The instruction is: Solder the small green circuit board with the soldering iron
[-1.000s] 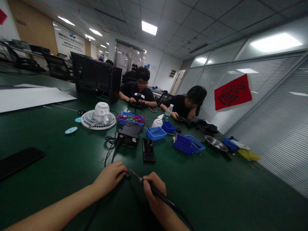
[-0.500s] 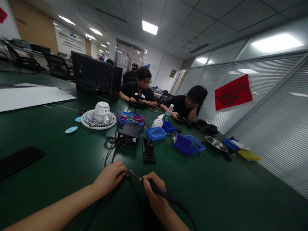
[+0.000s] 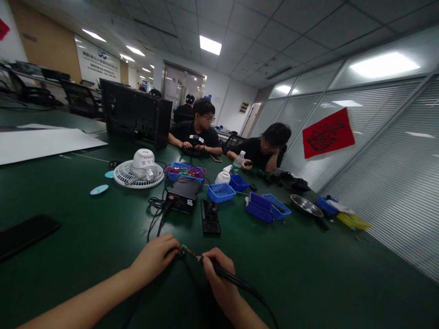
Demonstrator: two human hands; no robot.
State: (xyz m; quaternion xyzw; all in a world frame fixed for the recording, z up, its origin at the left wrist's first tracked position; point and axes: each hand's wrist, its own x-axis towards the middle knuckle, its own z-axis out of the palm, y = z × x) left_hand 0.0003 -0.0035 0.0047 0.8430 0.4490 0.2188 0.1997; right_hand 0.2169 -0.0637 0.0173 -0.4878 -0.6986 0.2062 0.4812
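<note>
White fan unit: laid grille-down on the green desk. Pale-blue discs, two: placed beside it. Black monitor: set behind, back shown. White sheet: spread at far left. Dark slab: set at left edge. Clear bottle: stood upright near a seated co-worker. Steel bowl, yellow tray: set out at right. Red banner: hung on glass partition.

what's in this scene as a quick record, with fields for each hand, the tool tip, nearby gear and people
left hand: fingertips pinched on a small green part
right hand: holds a soldering iron, cable trailing toward the wearer
iron tip: at the part; contact too small to confirm
surface: dark green table
beyond the hands: black box with cables, black stand
farther left: white fan part
people: two across the table, in dark tops
</note>
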